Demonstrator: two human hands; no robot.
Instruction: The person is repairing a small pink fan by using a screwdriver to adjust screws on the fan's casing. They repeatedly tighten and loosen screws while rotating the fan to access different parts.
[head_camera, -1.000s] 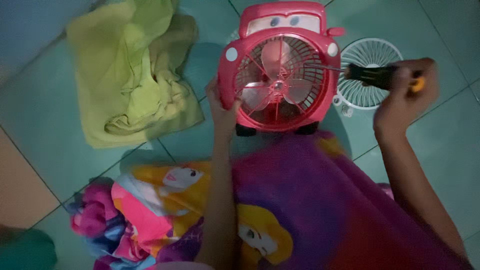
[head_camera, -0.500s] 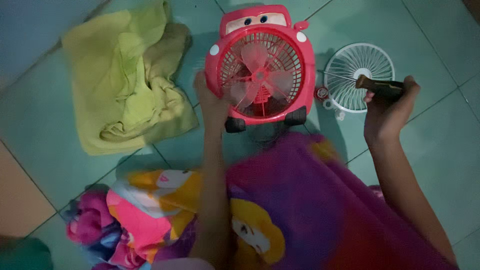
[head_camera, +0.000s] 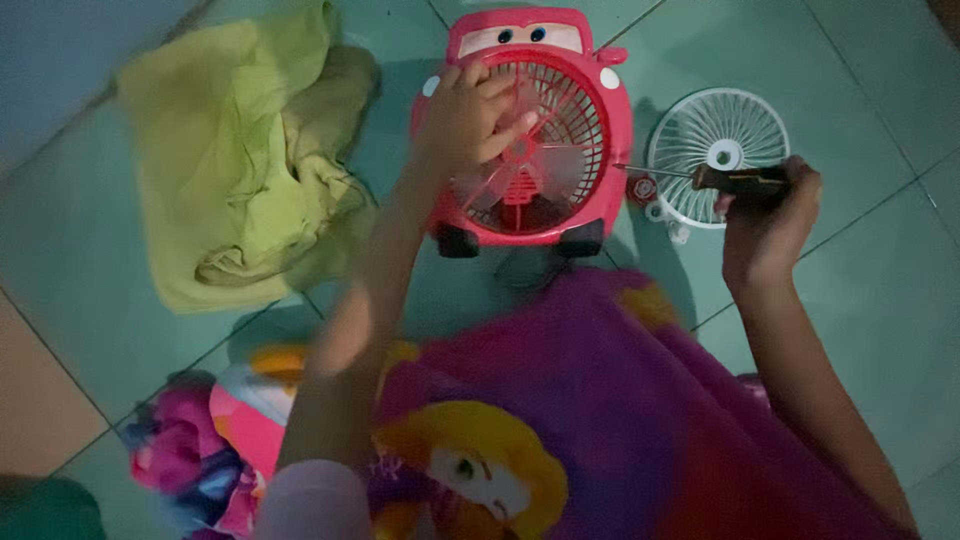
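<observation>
Teal tiled floor, pink fan (head_camera: 540, 180) upright, left hand (head_camera: 465, 120) fingers spread loose on its grille, right hand (head_camera: 765, 225) beside fan clenching screwdriver (head_camera: 735, 180), white grille (head_camera: 718, 150) behind it

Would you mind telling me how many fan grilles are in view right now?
2. A red grille sits on the pink fan, under the left hand. A white grille lies loose on the floor by the right hand, which holds a screwdriver.
</observation>
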